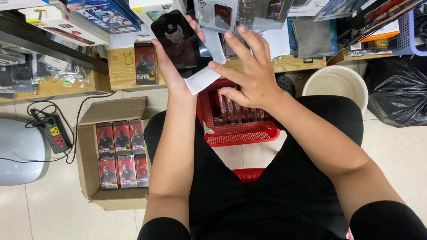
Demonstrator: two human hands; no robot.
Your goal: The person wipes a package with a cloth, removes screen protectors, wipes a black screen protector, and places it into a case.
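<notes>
The glass protector (180,42) is glossy black, on a white sleeve (206,67). The basket (236,128) is red, the cardboard box (115,152) brown with red-and-black packs (121,154).

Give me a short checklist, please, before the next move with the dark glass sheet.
1. Left hand grips the glass sheet: ok.
2. White sleeve is behind the sheet, held with it: ok.
3. Right hand is open, thumb at the sheet's edge: ok.
4. Sheet surface clean: cannot tell.
5. Red basket lies below the hands: ok.
6. Cardboard box stands open with packs inside: ok.
</notes>
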